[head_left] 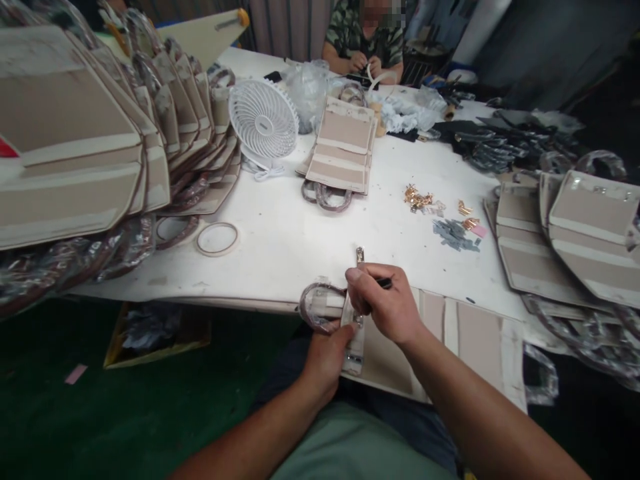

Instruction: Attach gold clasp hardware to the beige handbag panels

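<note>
Stacked bags (85, 133) leaned at ten o'clock from the hands, a tape roll (199, 241) lying nearer; a fan (263, 125) stood at eleven. The left hand (327, 357) gripped one end of an open bag (433, 311), which stretched toward four o'clock over the table's near edge. The right hand (385, 300), above it, was closed round a dark tool (385, 283). Gold fittings (417, 198) lay at one, grey strips (455, 235) at two.

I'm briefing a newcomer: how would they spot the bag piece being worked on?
Find the white table, then its near edge. The beige bag piece lies there, gripped by the left hand. Unlike the other beige pieces, it is being held.
</note>
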Demonstrator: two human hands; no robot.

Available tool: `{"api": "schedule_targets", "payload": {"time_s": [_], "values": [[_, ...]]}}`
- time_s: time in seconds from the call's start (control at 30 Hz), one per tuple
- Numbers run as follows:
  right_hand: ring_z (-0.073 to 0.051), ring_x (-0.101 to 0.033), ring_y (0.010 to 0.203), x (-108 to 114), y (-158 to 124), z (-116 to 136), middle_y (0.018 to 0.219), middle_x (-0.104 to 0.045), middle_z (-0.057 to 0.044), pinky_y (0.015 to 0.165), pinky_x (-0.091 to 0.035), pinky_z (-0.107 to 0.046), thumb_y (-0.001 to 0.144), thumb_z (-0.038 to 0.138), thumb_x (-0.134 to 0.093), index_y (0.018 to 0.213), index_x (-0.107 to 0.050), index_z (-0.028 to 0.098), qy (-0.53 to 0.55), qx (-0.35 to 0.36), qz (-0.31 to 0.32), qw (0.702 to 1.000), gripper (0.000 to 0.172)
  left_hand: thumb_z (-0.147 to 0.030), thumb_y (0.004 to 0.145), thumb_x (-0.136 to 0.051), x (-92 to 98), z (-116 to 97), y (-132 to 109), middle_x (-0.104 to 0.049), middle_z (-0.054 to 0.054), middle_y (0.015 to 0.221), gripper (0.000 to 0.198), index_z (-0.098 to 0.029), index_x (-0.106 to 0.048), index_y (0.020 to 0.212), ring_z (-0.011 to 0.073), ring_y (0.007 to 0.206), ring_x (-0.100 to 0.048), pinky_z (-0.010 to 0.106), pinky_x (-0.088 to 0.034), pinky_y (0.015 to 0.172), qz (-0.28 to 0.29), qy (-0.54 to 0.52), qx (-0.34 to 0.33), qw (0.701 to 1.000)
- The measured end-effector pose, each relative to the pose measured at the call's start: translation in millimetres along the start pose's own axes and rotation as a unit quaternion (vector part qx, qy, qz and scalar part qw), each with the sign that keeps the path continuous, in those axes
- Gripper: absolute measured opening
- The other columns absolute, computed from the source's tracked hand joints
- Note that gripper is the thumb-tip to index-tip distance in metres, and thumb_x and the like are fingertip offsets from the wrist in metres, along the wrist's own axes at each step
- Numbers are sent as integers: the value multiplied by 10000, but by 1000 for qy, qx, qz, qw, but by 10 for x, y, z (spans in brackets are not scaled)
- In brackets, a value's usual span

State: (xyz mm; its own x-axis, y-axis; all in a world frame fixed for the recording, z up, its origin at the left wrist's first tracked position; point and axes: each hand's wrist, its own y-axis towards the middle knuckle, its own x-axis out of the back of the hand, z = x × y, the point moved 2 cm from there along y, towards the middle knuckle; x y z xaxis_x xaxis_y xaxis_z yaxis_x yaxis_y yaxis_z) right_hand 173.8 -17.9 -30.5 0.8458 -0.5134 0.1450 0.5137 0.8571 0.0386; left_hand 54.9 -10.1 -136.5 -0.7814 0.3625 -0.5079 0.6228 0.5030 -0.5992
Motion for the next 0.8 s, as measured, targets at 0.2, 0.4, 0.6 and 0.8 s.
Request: {"api": "schedule_targets", "payload": {"time_s": [0.2,0.4,0.6,0.8], "values": [[-98,-339,510,-153,21,24,514,-348,53,499,-262,-273,921,416,-624,520,-406,206,-56,3,62,996,501,-320,683,-815,41,24,17,-747,46,737,226,-143,-748,806,183,646,-659,266,-508,620,-18,-12,-37,999],[-124,-411,508,169,-118,-38,512,-450,24,513,-311,-290,979,408,-611,524,-483,205,-57,47,-3,997,514,-319,688,-750,41,48,25,-715,57,666,189,-136,-735,733,189,594,-642,264,-478,559,-4,3,1,1000],[-148,-440,482,74,-227,-81,521,-462,15,496,-372,-314,974,471,-643,538,-479,235,105,125,-64,984,522,-335,651,-782,32,27,9,-726,61,681,236,-124,-754,753,182,604,-649,257,-484,566,-6,0,4,1000],[-136,-456,503,188,-306,-407,522,-497,15,507,-388,-290,972,455,-644,552,-505,218,36,56,-89,994,502,-312,642,-763,39,25,12,-727,60,654,219,-117,-757,743,177,578,-646,252,-481,557,-16,-1,-1,1000]]}}
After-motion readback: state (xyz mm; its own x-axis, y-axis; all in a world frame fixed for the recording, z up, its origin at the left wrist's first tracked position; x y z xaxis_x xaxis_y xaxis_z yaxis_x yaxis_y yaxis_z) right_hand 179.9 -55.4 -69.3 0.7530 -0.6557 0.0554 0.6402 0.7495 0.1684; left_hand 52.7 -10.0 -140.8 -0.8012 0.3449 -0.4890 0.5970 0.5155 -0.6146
